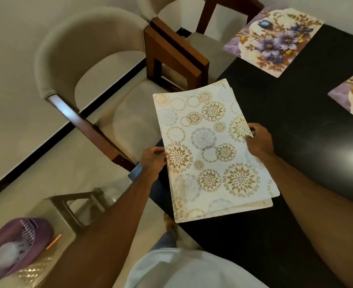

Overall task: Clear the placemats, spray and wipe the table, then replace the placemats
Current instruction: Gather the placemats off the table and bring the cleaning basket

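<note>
I hold a stack of white placemats (210,148) with gold and grey round flower prints above the near left corner of the black table (296,125). My left hand (153,160) grips the stack's left edge and my right hand (258,140) pinches its right edge. At least two mats show at the stack's lower corner. A purple floral placemat (275,38) lies flat on the table's far left corner. Another purple floral placemat (352,96) is partly cut off at the right edge.
Two beige upholstered chairs with brown wooden frames (100,84) (177,48) stand along the table's left side. A purple basket (15,246) holding a bottle sits on a small stool (71,206) at lower left. My foot (170,223) shows below the table edge.
</note>
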